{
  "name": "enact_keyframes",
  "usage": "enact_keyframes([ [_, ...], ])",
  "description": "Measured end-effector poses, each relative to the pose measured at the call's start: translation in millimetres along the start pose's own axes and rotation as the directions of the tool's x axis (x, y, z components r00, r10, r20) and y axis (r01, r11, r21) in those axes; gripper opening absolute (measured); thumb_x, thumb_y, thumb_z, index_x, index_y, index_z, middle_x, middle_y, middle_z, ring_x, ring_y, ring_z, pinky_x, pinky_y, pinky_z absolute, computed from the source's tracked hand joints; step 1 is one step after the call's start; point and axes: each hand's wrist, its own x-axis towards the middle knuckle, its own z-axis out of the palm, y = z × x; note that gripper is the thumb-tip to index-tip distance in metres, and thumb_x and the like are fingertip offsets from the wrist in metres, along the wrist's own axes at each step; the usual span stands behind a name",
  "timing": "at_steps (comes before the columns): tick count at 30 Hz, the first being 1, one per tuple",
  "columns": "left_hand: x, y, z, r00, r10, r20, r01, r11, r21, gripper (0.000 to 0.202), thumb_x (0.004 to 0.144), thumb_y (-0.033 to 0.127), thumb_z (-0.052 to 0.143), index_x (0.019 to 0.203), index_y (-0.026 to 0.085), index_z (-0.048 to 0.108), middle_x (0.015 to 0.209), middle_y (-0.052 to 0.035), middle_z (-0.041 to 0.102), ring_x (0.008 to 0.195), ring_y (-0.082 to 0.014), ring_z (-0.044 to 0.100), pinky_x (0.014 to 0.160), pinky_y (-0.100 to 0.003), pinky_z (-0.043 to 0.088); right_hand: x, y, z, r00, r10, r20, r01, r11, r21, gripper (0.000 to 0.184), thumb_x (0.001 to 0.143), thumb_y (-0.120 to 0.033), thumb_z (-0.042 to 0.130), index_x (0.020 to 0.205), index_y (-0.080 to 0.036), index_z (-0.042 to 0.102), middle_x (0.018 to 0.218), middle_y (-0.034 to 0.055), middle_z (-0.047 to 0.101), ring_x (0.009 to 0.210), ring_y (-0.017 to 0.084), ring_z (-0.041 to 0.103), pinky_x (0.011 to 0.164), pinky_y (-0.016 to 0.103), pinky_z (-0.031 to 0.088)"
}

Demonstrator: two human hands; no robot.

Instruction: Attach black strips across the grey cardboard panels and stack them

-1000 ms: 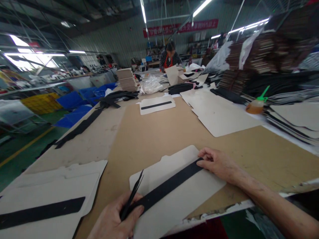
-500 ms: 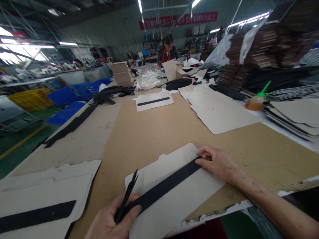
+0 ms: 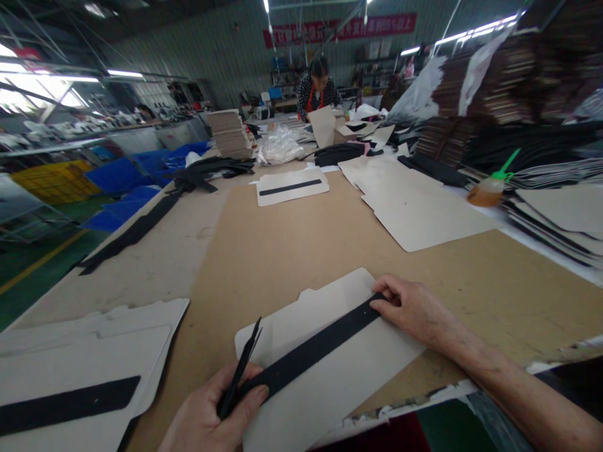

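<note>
A black strip [image 3: 315,342] lies slantwise across a beige, card-like panel [image 3: 325,289] with rounded corners and a notched far edge. My right hand [image 3: 400,304] pinches the strip's far right end between thumb and fingers, at the panel's edge. At the near left end, my left hand [image 3: 226,395] is closed on the strip, with the thumb pressed on top. A thin black bundle [image 3: 241,364] with split, pointed tips also stands up from my left hand; it looks like more strips seen edge-on. The palm side of the left hand is hidden.
Similar panels with a black strip lie at the left [image 3: 70,351] and farther back [image 3: 292,186]. Bare beige sheets [image 3: 419,207] are at the right, near a bottle of amber liquid with a green spout [image 3: 487,190]. A co-worker [image 3: 319,91] stands at the table's far end.
Both hands keep hold of the strip in nearly the same place on the panel. The view has shifted very slightly; nothing has been taken hold of or let go.
</note>
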Motion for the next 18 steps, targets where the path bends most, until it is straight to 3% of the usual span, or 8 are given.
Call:
enact_keyframes([
  [5, -11, 7, 0.4, 0.997, 0.065, -0.045, -0.065, 0.998, 0.014, 0.032, 0.078, 0.046, 0.054, 0.09, 0.019, 0.068, 0.072, 0.0013, 0.068, 0.069, -0.0192, 0.062, 0.063, -0.025, 0.047, -1, 6, 3, 0.993, -0.111, -0.046, 0.109, 0.993, -0.052, 0.012, 0.079, -0.031, 0.057, 0.085, -0.022, 0.062, 0.078, 0.001, 0.06, 0.065, 0.016, 0.055, 0.063, 0.03, 0.042],
  [12, -33, 11, 0.1, 0.957, 0.278, -0.078, -0.274, 0.96, 0.06, 0.02, 0.084, 0.036, 0.052, 0.086, 0.023, 0.068, 0.081, 0.0011, 0.07, 0.077, -0.017, 0.064, 0.07, -0.024, 0.045, 3, 23, 9, 0.984, -0.175, -0.031, 0.172, 0.983, -0.067, 0.021, 0.081, -0.042, 0.054, 0.088, -0.023, 0.06, 0.088, 0.0039, 0.061, 0.065, 0.017, 0.057, 0.062, 0.033, 0.047],
  [18, -22, 12, -1.3, 0.988, 0.142, -0.058, -0.139, 0.989, 0.054, 0.018, 0.086, 0.031, 0.052, 0.091, 0.022, 0.066, 0.086, 0.0, 0.071, 0.081, -0.0181, 0.064, 0.073, -0.028, 0.044, 2, 17, 5, 0.99, -0.14, -0.006, 0.139, 0.985, -0.105, 0.025, 0.081, -0.045, 0.049, 0.086, -0.024, 0.062, 0.089, 0.0045, 0.064, 0.072, 0.02, 0.061, 0.068, 0.035, 0.049],
])
